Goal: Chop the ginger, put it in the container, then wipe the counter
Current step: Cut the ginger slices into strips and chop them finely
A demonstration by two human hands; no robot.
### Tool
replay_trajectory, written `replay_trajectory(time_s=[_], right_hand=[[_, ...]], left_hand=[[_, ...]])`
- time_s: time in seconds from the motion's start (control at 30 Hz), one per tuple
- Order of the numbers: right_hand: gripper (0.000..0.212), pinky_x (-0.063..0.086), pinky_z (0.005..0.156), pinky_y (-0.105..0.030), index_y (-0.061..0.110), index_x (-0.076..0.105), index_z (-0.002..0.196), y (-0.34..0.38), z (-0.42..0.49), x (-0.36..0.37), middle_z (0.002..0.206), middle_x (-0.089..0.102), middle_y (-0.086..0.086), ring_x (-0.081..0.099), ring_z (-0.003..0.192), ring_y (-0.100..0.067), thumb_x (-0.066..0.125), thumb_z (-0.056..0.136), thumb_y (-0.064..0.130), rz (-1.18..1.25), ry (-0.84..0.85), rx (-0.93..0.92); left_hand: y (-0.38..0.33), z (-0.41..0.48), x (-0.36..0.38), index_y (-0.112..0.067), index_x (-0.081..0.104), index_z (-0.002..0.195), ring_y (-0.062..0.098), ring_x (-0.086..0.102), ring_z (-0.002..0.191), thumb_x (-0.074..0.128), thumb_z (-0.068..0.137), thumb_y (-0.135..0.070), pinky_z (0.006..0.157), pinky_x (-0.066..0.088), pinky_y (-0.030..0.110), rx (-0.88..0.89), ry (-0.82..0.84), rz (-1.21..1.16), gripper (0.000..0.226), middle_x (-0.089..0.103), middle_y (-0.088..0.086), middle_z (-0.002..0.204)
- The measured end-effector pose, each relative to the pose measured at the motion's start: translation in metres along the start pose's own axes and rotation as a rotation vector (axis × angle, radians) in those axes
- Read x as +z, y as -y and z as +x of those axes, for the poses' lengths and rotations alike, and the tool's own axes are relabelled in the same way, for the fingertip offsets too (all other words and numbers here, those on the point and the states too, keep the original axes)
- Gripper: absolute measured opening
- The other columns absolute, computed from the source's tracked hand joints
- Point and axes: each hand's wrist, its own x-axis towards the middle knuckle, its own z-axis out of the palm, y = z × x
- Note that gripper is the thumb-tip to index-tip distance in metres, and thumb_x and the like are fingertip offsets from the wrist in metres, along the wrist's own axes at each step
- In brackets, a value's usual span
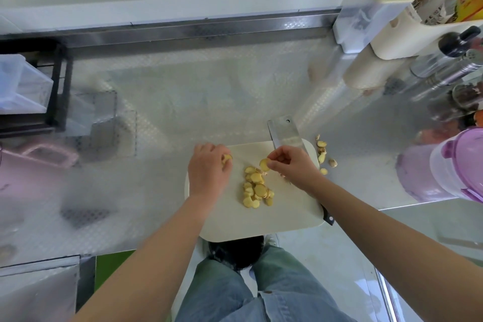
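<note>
A white cutting board (264,219) lies at the counter's front edge, overhanging it a little. Several yellow ginger slices (257,188) lie in a heap at its middle. My left hand (207,170) holds a small ginger piece (226,158) over the board's far left corner. My right hand (292,165) pinches one ginger slice (264,164) just above the heap. A cleaver (285,133) lies along the board's right side, its blade partly under my right hand and its black handle (328,215) jutting out below my forearm.
Ginger peel scraps (323,155) lie on the steel counter right of the board. A clear container with a purple lid (454,167) stands at the right edge. Bottles and a cream-coloured holder crowd the far right. A black rack (56,91) and a pink basket (44,157) stand at the left.
</note>
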Motion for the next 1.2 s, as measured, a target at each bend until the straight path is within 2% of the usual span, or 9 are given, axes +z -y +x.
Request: replay_trajectory(time_s=[0.13,0.2,0.3,0.47,0.67,0.77,0.87,1.07,1.2], right_hand=[[0.004,0.046,0.066,-0.022,0.018,0.066,0.085,0.005,-0.001,0.000,0.075,0.063,0.005,0.054,0.065,-0.005,0.069,0.083,0.017,-0.005,0.015,-0.001],[0.003,0.041,0.061,-0.010,0.017,0.065,0.084,0.008,-0.006,0.002,0.074,0.062,0.008,0.052,0.062,0.002,0.067,0.083,0.015,-0.109,0.067,-0.070],[0.003,0.039,0.060,-0.010,0.019,0.063,0.081,0.005,-0.011,0.007,0.081,0.058,0.009,0.051,0.067,0.000,0.065,0.082,0.017,-0.268,0.068,-0.169],[0.003,0.045,0.070,-0.021,0.017,0.064,0.085,-0.010,-0.006,0.008,0.086,0.065,0.006,0.060,0.081,-0.008,0.066,0.083,0.017,-0.249,0.051,-0.163],[0.008,0.041,0.066,-0.009,0.018,0.060,0.085,-0.006,0.002,0.010,0.080,0.063,0.009,0.057,0.072,-0.002,0.066,0.086,0.014,-0.200,0.019,-0.191],[0.009,0.041,0.065,-0.009,0.017,0.059,0.087,-0.003,0.008,0.008,0.083,0.065,0.003,0.056,0.071,-0.004,0.066,0.085,0.013,-0.154,-0.012,-0.177],[0.017,0.042,0.067,-0.012,0.016,0.063,0.103,0.002,0.015,0.007,0.088,0.065,-0.002,0.055,0.074,-0.006,0.065,0.087,0.014,-0.121,-0.025,-0.127],[0.013,0.043,0.066,-0.008,0.014,0.072,0.098,0.018,0.027,0.023,0.079,0.067,0.008,0.057,0.068,0.003,0.065,0.087,0.013,-0.100,0.073,-0.091],[0.013,0.041,0.071,-0.017,0.014,0.073,0.095,0.022,0.032,0.044,0.083,0.066,0.003,0.056,0.072,-0.002,0.066,0.085,0.012,-0.181,0.075,-0.105]], left_hand=[[-0.015,-0.009,0.006,-0.025,0.070,0.091,0.018,0.051,0.088,0.072,0.079,-0.023,0.062,0.038,0.025,0.074,0.115,-0.114,0.013,0.059,-0.006,0.078],[-0.020,-0.009,0.010,-0.029,0.071,0.103,0.016,0.048,0.093,0.070,0.082,-0.028,0.066,0.034,0.023,0.113,0.204,-0.083,0.021,0.057,-0.007,0.083],[-0.025,-0.007,0.015,-0.029,0.072,0.103,0.017,0.045,0.096,0.070,0.083,-0.027,0.069,0.033,0.022,0.133,0.256,-0.067,0.020,0.053,-0.005,0.085],[-0.028,-0.004,0.020,-0.023,0.074,0.090,0.018,0.045,0.096,0.071,0.082,-0.027,0.071,0.031,0.022,0.118,0.237,-0.067,0.009,0.056,-0.002,0.088],[-0.022,-0.007,0.018,-0.019,0.073,0.083,0.020,0.047,0.089,0.073,0.080,-0.020,0.070,0.040,0.029,0.083,0.162,-0.113,0.003,0.052,-0.001,0.086],[-0.013,-0.009,0.011,-0.020,0.071,0.095,0.025,0.052,0.089,0.075,0.072,-0.009,0.074,0.047,0.037,0.046,0.061,-0.046,0.026,0.056,0.004,0.089],[-0.004,-0.008,0.006,-0.022,0.067,0.112,0.026,0.051,0.093,0.075,0.070,-0.008,0.077,0.046,0.036,0.045,0.058,0.086,0.045,0.056,0.006,0.097],[-0.003,-0.005,0.007,-0.022,0.072,0.089,0.027,0.054,0.085,0.078,0.067,-0.004,0.069,0.043,0.037,0.074,0.042,0.130,0.030,0.059,0.004,0.087],[0.002,-0.005,0.007,-0.022,0.073,0.095,0.027,0.053,0.088,0.077,0.069,-0.005,0.073,0.043,0.036,0.064,0.028,0.115,0.032,0.060,0.004,0.090]])
